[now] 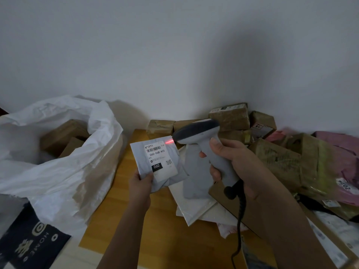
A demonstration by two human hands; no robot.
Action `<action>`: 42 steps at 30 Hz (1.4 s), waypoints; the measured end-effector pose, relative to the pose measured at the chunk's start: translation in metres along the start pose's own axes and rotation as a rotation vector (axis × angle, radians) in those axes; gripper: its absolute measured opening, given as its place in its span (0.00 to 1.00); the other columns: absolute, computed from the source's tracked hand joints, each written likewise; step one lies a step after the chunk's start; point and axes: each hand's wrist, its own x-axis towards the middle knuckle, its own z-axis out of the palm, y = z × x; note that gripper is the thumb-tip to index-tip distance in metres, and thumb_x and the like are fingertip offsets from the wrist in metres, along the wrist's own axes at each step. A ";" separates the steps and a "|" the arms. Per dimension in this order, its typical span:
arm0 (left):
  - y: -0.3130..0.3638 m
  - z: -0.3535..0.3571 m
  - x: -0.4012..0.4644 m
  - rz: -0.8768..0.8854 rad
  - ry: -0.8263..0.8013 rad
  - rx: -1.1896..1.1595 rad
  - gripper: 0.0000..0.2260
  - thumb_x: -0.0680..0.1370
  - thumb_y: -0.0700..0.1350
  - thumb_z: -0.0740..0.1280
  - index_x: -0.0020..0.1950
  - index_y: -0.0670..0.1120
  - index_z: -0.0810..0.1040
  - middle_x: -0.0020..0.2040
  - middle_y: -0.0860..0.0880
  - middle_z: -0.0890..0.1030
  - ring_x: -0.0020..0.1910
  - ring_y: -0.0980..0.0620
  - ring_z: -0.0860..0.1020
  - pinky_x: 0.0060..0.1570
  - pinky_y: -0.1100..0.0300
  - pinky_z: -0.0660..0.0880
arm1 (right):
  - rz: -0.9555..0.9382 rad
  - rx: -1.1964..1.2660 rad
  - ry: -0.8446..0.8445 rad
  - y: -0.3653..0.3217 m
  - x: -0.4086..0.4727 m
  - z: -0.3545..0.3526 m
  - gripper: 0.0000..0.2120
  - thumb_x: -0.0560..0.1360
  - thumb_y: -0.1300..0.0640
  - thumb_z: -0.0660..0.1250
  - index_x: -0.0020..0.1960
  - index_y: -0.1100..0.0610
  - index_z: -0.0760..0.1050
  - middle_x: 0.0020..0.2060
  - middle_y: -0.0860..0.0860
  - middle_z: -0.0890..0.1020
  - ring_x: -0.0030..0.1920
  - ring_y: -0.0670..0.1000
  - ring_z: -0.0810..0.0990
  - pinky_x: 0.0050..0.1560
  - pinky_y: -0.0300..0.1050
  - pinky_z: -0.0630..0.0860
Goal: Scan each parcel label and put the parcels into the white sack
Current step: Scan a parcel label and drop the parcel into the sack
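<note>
While I pinch the small grey parcel (158,164) by its near corner with my left hand (140,184), it sags like a light, soft poly mailer; I judge a corner hold is enough. My right hand (236,165) grips the scanner (202,140), red beam on the label (160,161). To the left gapes the white sack (64,152), boxes inside.
</note>
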 end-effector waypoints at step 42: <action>0.052 -0.032 -0.022 0.377 0.162 0.019 0.07 0.84 0.45 0.58 0.60 0.48 0.71 0.46 0.38 0.81 0.23 0.45 0.75 0.20 0.59 0.71 | -0.053 -0.071 0.006 -0.008 0.017 0.032 0.39 0.53 0.26 0.73 0.49 0.57 0.80 0.27 0.53 0.77 0.24 0.49 0.73 0.38 0.47 0.70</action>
